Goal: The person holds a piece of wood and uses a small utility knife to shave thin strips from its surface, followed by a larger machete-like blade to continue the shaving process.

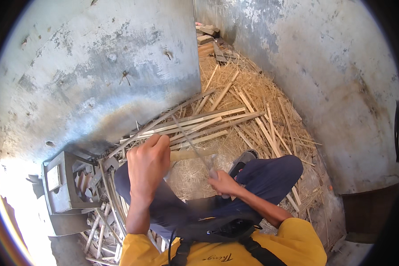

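Observation:
My left hand (149,163) is closed in a fist, raised in front of my left knee. It grips a flat, pale bamboo strip (191,154) that sticks out to the right. My right hand (226,183) wraps round the handle of a long, thin-bladed knife (191,142), low between my knees. The blade slants up and to the left, crossing the strip near its right end; motion blur hides whether they touch. Beyond both hands, several long split bamboo sticks (199,126) lie in a loose heap.
Straw-like shavings (266,88) and more sticks cover the floor ahead and to the right. A grey metal box (60,179) holding scraps stands at the left, with stick pieces (99,230) beside it. Worn walls (323,80) close in on both sides. My legs are folded around the work.

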`<act>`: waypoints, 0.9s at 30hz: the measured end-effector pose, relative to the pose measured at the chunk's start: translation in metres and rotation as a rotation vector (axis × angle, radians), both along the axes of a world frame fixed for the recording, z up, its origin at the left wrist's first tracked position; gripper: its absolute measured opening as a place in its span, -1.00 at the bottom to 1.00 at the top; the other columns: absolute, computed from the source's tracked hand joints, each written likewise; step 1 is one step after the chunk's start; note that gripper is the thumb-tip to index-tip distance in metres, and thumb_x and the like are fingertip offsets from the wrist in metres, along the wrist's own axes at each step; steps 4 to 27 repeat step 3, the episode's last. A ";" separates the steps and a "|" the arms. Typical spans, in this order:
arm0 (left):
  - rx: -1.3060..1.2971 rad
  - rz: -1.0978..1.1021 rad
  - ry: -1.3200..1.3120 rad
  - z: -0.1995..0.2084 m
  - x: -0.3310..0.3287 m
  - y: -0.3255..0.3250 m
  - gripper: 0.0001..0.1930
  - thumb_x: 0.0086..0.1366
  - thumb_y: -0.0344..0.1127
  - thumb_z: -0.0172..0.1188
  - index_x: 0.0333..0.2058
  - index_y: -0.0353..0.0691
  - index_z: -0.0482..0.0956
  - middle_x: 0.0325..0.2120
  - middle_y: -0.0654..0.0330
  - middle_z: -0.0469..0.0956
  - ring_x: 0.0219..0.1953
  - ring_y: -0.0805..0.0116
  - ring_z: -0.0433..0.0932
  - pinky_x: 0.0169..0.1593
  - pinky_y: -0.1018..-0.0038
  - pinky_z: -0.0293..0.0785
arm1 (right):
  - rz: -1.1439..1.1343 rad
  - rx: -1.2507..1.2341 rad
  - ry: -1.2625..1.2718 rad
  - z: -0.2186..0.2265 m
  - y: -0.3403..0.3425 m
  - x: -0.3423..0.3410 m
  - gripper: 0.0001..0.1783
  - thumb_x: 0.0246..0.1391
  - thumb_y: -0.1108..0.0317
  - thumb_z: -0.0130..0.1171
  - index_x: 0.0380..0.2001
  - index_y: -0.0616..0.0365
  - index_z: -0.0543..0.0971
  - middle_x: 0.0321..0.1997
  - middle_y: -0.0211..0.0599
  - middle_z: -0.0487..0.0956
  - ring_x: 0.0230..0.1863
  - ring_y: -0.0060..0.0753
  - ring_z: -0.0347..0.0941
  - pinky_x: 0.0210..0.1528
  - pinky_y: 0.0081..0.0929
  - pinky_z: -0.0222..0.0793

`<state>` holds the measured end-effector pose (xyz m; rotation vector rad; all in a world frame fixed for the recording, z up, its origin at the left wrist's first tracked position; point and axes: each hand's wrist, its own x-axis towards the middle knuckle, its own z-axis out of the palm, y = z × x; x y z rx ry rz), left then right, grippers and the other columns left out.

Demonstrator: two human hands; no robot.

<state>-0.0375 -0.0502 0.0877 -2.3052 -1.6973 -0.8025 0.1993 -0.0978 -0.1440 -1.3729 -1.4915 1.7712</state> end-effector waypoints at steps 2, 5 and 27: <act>-0.024 0.033 -0.022 -0.001 0.001 -0.005 -0.80 0.14 -0.49 0.33 -0.48 -0.24 0.42 -0.53 0.08 0.48 -0.47 -0.11 0.58 -0.40 0.11 0.47 | 0.011 0.123 -0.006 0.000 -0.015 -0.001 -0.85 0.26 0.37 0.18 -0.19 0.23 0.53 -0.60 -0.36 0.51 -0.68 -0.51 0.42 -0.63 -0.41 0.32; -0.030 0.031 -0.025 -0.002 0.001 -0.005 -0.80 0.14 -0.49 0.33 -0.48 -0.24 0.42 -0.53 0.08 0.48 -0.47 -0.11 0.58 -0.40 0.11 0.47 | 0.002 0.184 0.003 -0.009 -0.016 -0.002 -0.84 0.26 0.34 0.19 -0.18 0.20 0.55 -0.59 -0.34 0.55 -0.67 -0.49 0.45 -0.61 -0.39 0.35; -0.030 0.031 -0.025 -0.002 0.001 -0.005 -0.80 0.14 -0.49 0.33 -0.48 -0.24 0.42 -0.53 0.08 0.48 -0.47 -0.11 0.58 -0.40 0.11 0.47 | 0.002 0.184 0.003 -0.009 -0.016 -0.002 -0.84 0.26 0.34 0.19 -0.18 0.20 0.55 -0.59 -0.34 0.55 -0.67 -0.49 0.45 -0.61 -0.39 0.35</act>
